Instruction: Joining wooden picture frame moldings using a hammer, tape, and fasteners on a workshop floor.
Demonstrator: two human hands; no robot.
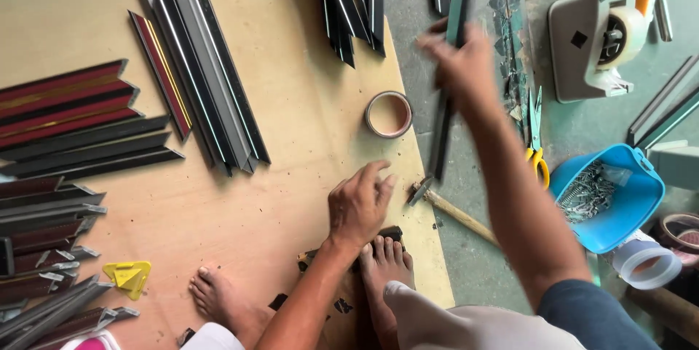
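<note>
Above floor, right hand (459,59) grips strip (443,131)

Soft, even daylight fills the scene, bright without harshness. Shadows are faint and short: the left hand (360,208) casts only a pale smudge on the plywood board (291,102). The right hand (455,59) is smeared by motion blur, along with the dark strip (445,113) it grips (its edges dissolve). The stacked frame mouldings (207,77) stay sharp, with thin glints along their edges. Straight lines bow slightly toward the corners.
</note>
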